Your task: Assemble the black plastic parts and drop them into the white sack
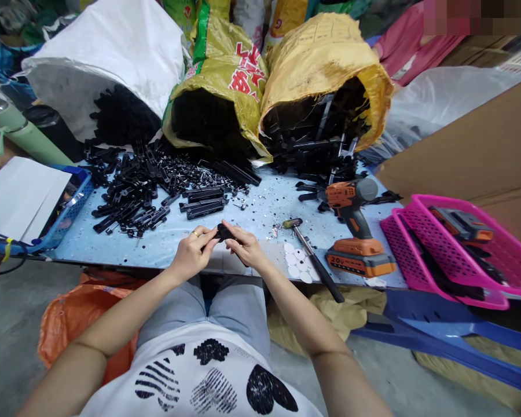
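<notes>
My left hand (194, 250) and my right hand (244, 247) meet at the near edge of the light blue table (260, 214). Both are closed on one small black plastic part (224, 232), pinched between their fingertips. A ring shows on a finger of the left hand. Just beyond the hands lie a few long black plastic bars (204, 202) and a spread of loose black parts (132, 188) to the left.
Three open sacks of black parts stand at the back: white (108, 52), green-yellow (221, 69), yellow (325, 63). An orange cordless drill (356, 223), a hammer (312, 258) and white discs (297, 260) lie right. Pink baskets (455, 249) right, blue basket (69, 208) left.
</notes>
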`<state>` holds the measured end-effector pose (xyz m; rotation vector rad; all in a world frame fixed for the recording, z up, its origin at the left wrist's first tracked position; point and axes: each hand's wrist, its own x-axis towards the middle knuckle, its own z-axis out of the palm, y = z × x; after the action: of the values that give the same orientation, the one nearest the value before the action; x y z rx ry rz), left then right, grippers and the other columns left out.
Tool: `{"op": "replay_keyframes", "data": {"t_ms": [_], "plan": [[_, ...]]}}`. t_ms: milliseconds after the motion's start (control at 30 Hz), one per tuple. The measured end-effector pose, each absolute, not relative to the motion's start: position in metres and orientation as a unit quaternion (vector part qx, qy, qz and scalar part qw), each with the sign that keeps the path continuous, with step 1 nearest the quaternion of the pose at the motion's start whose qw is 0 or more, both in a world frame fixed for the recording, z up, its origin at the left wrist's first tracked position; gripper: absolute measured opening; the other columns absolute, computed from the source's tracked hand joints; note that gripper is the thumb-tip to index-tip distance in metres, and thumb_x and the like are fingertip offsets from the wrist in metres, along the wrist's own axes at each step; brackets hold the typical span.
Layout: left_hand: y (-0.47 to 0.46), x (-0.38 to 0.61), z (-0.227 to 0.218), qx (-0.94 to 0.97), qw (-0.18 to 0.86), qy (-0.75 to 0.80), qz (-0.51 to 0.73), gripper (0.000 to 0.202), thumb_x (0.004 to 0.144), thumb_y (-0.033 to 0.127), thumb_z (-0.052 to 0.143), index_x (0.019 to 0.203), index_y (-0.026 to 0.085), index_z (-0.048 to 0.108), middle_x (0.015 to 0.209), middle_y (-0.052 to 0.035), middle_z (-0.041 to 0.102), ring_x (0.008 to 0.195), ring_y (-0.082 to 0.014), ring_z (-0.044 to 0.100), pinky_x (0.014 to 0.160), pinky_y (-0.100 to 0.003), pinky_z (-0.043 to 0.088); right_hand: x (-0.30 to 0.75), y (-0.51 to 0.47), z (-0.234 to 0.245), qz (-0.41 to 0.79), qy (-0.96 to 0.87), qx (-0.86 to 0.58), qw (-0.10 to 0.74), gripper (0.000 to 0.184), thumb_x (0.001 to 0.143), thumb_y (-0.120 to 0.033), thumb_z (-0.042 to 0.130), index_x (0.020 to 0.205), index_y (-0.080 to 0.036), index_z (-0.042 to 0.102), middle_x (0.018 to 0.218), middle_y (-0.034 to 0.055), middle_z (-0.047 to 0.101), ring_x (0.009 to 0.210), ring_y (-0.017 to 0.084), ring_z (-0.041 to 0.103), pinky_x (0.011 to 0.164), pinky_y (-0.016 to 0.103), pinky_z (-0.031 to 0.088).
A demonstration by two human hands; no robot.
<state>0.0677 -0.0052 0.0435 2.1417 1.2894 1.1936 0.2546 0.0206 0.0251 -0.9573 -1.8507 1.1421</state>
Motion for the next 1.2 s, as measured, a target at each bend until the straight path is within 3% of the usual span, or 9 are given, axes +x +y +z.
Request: {"op": "replay_keyframes", "data": {"t_ms": [233, 333, 567, 667, 767, 900, 1033, 1100, 1200], "plan": [[-0.015, 0.092, 0.039, 0.681, 0.094, 0.482, 0.543, 0.033, 0.094, 0.023, 0.041, 0.120, 0.015, 0.059, 0.098, -0.0108, 0.061, 0.089, -0.0164, 0.060, 0.079, -0.030, 0.052, 0.230, -0.005, 0.013, 0.359, -0.694, -0.420, 0.462, 0.056, 0.094, -0.048, 0.037, 0.142, -0.020, 0.037, 0.104, 0.0109, 0.059, 0.069, 0.014, 0.057, 0.067, 0.031, 0.053], [-0.008, 0.092, 0.036, 0.694, 0.114, 0.461, 0.541, 0.031, 0.094, 0.025, 0.041, 0.116, 0.016, 0.061, 0.097, -0.0099, 0.062, 0.088, -0.0163, 0.060, 0.078, -0.030, 0.052, 0.219, -0.012, 0.008, 0.355, -0.700, -0.435, 0.442, 0.059, 0.094, -0.050, 0.034, 0.144, -0.020, 0.033, 0.115, 0.0128, 0.057, 0.081, 0.017, 0.061, 0.075, 0.034, 0.053], [-0.006, 0.077, 0.008, 0.648, 0.148, 0.612, 0.428, 0.042, 0.091, 0.025, 0.042, 0.133, 0.018, 0.048, 0.119, -0.0150, 0.054, 0.108, -0.0245, 0.056, 0.087, -0.040, 0.050, 0.272, 0.072, 0.014, 0.255, -0.795, -0.523, 0.170, 0.049, 0.097, -0.038, 0.032, 0.142, -0.021, 0.036, 0.125, 0.0098, 0.056, 0.108, 0.019, 0.053, 0.093, 0.032, 0.044], [-0.004, 0.068, 0.006, 0.773, 0.110, 0.569, 0.258, 0.055, 0.082, 0.014, 0.049, 0.136, 0.024, 0.045, 0.136, -0.0134, 0.044, 0.129, -0.0318, 0.038, 0.102, -0.053, 0.035, 0.334, 0.142, 0.029, 0.042, -0.669, -0.740, 0.054, 0.048, 0.095, -0.014, 0.027, 0.143, -0.010, 0.032, 0.129, 0.0218, 0.048, 0.112, 0.022, 0.047, 0.087, 0.034, 0.041], [0.007, 0.064, 0.011, 0.886, 0.089, 0.443, 0.107, 0.053, 0.080, 0.006, 0.045, 0.128, 0.027, 0.053, 0.123, -0.0102, 0.056, 0.127, -0.0293, 0.041, 0.107, -0.061, 0.018, 0.383, 0.192, 0.045, 0.013, -0.620, -0.784, 0.024, 0.046, 0.093, -0.006, 0.023, 0.136, 0.004, 0.035, 0.127, 0.0361, 0.042, 0.104, 0.023, 0.050, 0.080, 0.039, 0.039], [0.013, 0.063, 0.016, 0.889, 0.056, 0.454, 0.032, 0.045, 0.086, 0.007, 0.040, 0.127, 0.019, 0.053, 0.100, -0.0122, 0.063, 0.099, -0.0237, 0.056, 0.099, -0.051, 0.033, 0.399, 0.210, 0.055, 0.018, -0.639, -0.769, 0.020, 0.034, 0.096, -0.014, 0.032, 0.105, 0.004, 0.060, 0.100, 0.0271, 0.059, 0.086, 0.016, 0.056, 0.075, 0.032, 0.038], [0.003, 0.059, 0.013, 0.858, 0.075, 0.503, 0.066, 0.038, 0.088, 0.016, 0.045, 0.126, 0.016, 0.053, 0.099, -0.0148, 0.062, 0.099, -0.0267, 0.055, 0.088, -0.044, 0.041, 0.383, 0.188, 0.059, -0.026, -0.664, -0.745, 0.053, 0.039, 0.097, -0.013, 0.024, 0.103, 0.001, 0.060, 0.112, 0.0232, 0.053, 0.090, 0.014, 0.057, 0.076, 0.027, 0.038], [0.001, 0.057, 0.012, 0.839, 0.149, 0.502, 0.145, 0.045, 0.086, 0.031, 0.055, 0.129, 0.019, 0.050, 0.111, -0.0153, 0.059, 0.109, -0.0290, 0.052, 0.091, -0.046, 0.041, 0.371, 0.160, 0.060, -0.049, -0.683, -0.723, 0.093, 0.034, 0.096, -0.016, 0.029, 0.113, -0.005, 0.057, 0.119, 0.0209, 0.050, 0.094, 0.017, 0.057, 0.076, 0.029, 0.041], [0.013, 0.059, 0.015, 0.708, 0.354, 0.514, 0.332, 0.059, 0.085, 0.050, 0.052, 0.135, 0.023, 0.040, 0.126, -0.0143, 0.052, 0.110, -0.0265, 0.056, 0.090, -0.044, 0.045, 0.346, 0.097, 0.057, -0.017, -0.745, -0.611, 0.267, 0.029, 0.093, -0.027, 0.042, 0.114, -0.014, 0.055, 0.113, 0.0147, 0.054, 0.086, 0.017, 0.058, 0.072, 0.031, 0.049]]}}
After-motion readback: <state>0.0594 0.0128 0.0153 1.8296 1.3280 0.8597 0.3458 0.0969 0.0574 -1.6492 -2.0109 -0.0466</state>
